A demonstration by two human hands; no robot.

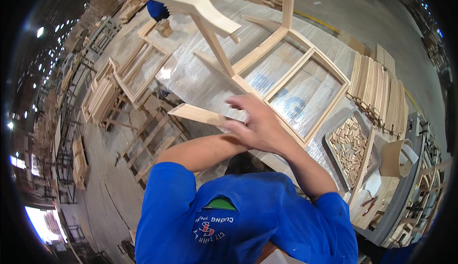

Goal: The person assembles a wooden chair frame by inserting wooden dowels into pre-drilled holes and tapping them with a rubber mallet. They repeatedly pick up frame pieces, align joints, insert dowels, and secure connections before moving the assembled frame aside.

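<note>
Right hand (257, 125) fingers loosely curled, closed around the end of a flat wooden slat (198, 114) at the chair frame (267, 59). Left hand hidden behind it, state unclear.

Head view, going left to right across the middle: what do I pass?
Stacked frames → loose wooden piece → hand → tray of dowels → tape roll.

Open bench (200, 80) left of chair frame (267, 73); dowel tray (350, 147), slat stack (377, 90) crowding right.
</note>
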